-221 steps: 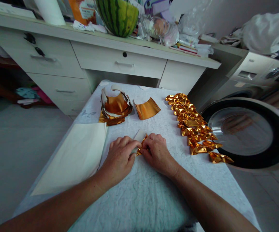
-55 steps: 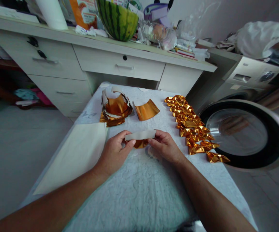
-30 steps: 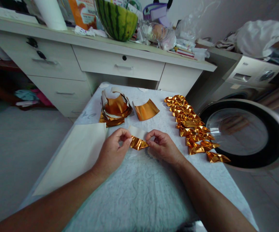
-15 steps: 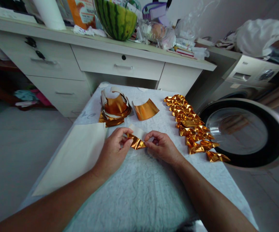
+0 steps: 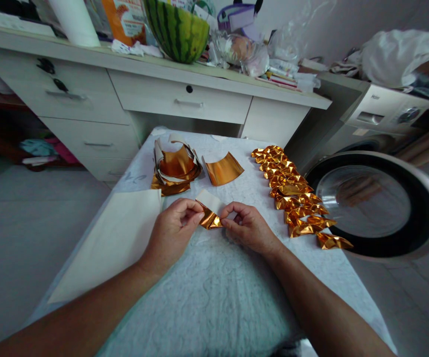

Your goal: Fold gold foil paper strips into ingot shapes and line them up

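1 part-folded gold sheet (image 5: 210, 218), center; 1 loose gold sheet (image 5: 224, 169), 1 o'clock; 1 gold-paper pile (image 5: 177, 163), 11; 1 cut watermelon (image 5: 177, 32), 12; 10+ folded gold pieces (image 5: 290, 190), 2 (overlapping, exact count unclear).

Bare hands, bare forearms, from where I'm standing.
The left hand (image 5: 175, 235) and right hand (image 5: 251, 230) are both ungloved, with rounded knuckles and fairly thick fingers, though the nails are too small for me to make out well. Skin shows all the way along the left forearm (image 5: 98, 297) and the right forearm (image 5: 318, 302), each narrow at the wrist and broader farther up. Low down between them sits a dark, fuzzy-edged patch (image 5: 288, 348), and I can't tell whether that's something the person has on.
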{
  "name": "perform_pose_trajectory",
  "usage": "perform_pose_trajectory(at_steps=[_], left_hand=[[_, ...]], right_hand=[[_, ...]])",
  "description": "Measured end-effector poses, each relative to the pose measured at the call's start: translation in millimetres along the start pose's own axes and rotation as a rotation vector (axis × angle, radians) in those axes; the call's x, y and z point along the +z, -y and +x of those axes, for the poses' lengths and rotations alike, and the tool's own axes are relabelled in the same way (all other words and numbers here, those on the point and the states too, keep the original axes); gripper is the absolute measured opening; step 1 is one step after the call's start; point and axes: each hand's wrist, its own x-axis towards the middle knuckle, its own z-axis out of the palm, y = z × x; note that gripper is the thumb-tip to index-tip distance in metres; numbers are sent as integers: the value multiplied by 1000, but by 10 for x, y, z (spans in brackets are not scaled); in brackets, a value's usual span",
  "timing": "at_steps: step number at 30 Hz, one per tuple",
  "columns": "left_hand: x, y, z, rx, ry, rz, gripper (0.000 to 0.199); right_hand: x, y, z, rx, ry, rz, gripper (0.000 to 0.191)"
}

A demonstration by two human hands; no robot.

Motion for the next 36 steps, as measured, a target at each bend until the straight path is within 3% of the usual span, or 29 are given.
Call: perform_pose_trajectory(at_steps=[11,16,20,26,31,36], left_hand=[[46,-47,-41,-65,82,-58,42],[41,-47,-18,-100,75,-127,40],[23,-20,-18,-134,109,-162,42],[19,45,-2,-121,142,-182,39],[4,45,23,6,116,35,32],[5,27,-1,146,163,237,33]], right_hand=[[-3,-44,2,19,-2,-33,18],[-31,41,-43,-4,119,32,17],[-37,36,-58,-79,143,75,37],[-34,0,-51,-225,71,-309,34],[-37,18,-44,-353,66,-553,42],[-30,-17,-39,-406,89,-675,26]])
